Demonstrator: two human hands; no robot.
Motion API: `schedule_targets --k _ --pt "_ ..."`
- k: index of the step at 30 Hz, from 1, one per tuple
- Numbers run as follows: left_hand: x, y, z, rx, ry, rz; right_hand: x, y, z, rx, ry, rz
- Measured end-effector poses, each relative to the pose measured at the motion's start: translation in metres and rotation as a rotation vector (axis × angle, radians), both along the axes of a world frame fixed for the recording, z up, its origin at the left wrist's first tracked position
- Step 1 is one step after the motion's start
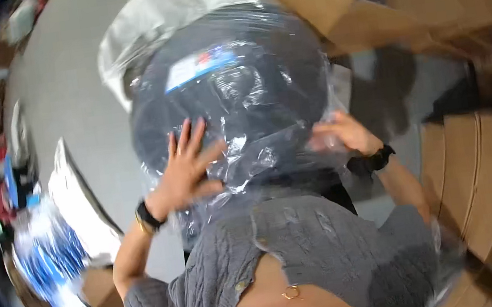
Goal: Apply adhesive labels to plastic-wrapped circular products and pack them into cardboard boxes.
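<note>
A big dark garment bundle sealed in a clear plastic bag (238, 92) fills the middle of the view, held up against the person's chest above the grey floor (73, 114). It bulges roundly, its long axis running up and away from the person, with a white and blue label (200, 66) on its upper face. Beyond the bundle lies an empty crumpled clear bag (159, 16); to its right stand brown cardboard boxes (478, 166). Left of the bundle sits a heap of blue and white packets (49, 260).

The left hand (189, 167) lies flat on the bundle's lower left face, fingers spread wide, pressing the plastic. The right hand (343, 134) curls around the lower right edge, seemingly gripping the film, though blur hides the fingertips. Both hands touch the bundle, one either side, equally near.
</note>
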State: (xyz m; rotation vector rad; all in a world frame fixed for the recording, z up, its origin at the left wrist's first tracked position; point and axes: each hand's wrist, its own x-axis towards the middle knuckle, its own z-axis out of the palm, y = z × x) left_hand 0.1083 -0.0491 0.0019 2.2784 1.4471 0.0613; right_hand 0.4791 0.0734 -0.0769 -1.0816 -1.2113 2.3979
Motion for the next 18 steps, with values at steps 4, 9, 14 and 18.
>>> schedule_targets --k 4,9,14,18 --pt "0.02 -0.058 -0.017 0.026 0.248 -0.225 0.064 -0.024 -0.069 -0.12 -0.201 0.226" --pt "0.015 -0.057 -0.033 0.04 0.102 -0.204 0.159 -0.036 -0.246 -0.228 -0.445 -0.782" --pt "0.015 -0.028 -0.002 -0.178 -0.045 -0.121 0.202 -0.023 -0.388 0.069 -1.107 -0.762" --pt "0.018 -0.003 0.036 -0.6 -0.218 0.207 0.115 0.035 -0.327 0.286 -1.183 -0.671"
